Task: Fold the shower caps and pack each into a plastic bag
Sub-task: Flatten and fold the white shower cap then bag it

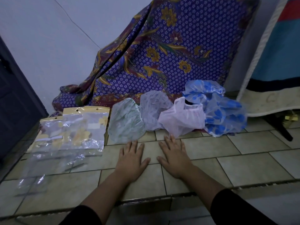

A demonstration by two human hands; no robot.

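Resting my L hand (132, 157) & R hand (174, 155) flat on the tiled floor (243, 168), fingers spread, holding nothing. The shower caps (181, 120) sit in a row just past my fingertips, plastic bags (73, 132) to the left. Caps look thin, floppy, slippery; I'd pinch one by its rim.

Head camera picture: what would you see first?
Probably the big purple flowered cloth draped at the back. Next, the crinkly shower caps lined up before it, blue-spotted ones rightmost. Left hand and right hand lie flat on the tiled floor, beside clear plastic bags.
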